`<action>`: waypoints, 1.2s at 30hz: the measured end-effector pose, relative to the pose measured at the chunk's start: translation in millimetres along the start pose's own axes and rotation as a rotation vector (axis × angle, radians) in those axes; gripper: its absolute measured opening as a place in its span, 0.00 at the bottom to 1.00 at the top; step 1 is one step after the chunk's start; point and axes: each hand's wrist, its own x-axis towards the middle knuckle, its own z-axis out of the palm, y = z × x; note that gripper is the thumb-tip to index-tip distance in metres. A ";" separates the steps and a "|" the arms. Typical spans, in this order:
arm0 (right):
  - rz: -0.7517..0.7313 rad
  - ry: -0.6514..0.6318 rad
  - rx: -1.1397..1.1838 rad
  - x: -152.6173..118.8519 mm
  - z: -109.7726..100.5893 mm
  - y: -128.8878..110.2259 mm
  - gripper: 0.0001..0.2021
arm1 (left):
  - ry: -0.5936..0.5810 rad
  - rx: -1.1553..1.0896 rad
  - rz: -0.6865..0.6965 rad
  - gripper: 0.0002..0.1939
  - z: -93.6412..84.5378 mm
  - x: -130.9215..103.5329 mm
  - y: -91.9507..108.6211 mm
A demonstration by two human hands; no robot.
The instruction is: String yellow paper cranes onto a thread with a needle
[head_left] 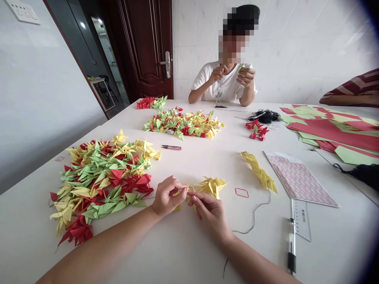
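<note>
Okay, lower centre: we see the left hand [169, 197] pinching a thin needle-like piece [190, 186], long axis sideways, toward the right hand [213, 215], whose hold we can't tell; yellow folded papers [212, 186] lie just beyond, nearer the right.

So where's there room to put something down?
Beyond the left hand and right hand, between the pink snips and the yellow paper string, the table is bare. There's also a gap between the right forearm and the pen. It's crowded on the left with the colourful paper pile, and far right with paper sheets.
</note>
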 end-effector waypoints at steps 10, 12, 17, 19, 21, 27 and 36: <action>-0.012 -0.038 -0.009 -1.0 -0.1 0.4 0.16 | -0.020 -0.004 0.037 0.05 -0.8 2.0 5.1; -0.016 -0.041 -0.017 -1.3 -0.3 -0.5 0.16 | -0.029 -0.005 0.051 0.05 -0.5 3.6 7.1; -0.026 -0.039 -0.015 -1.5 -0.4 -1.2 0.16 | -0.045 -0.022 0.048 0.04 0.6 3.0 6.9; -0.033 -0.031 -0.009 -1.3 -0.3 -1.0 0.15 | -0.047 -0.031 0.037 0.04 0.5 2.3 6.2; -0.038 -0.027 -0.010 -1.2 -0.2 -1.0 0.14 | -0.047 -0.045 0.019 0.04 0.1 2.2 6.3; -0.122 0.020 -0.039 -1.7 -0.5 -1.7 0.11 | -0.065 -0.105 -0.036 0.06 -0.6 3.2 8.3; -0.122 0.052 0.008 -1.7 -1.5 2.0 0.08 | -0.047 -0.163 -0.120 0.06 0.1 -0.5 5.3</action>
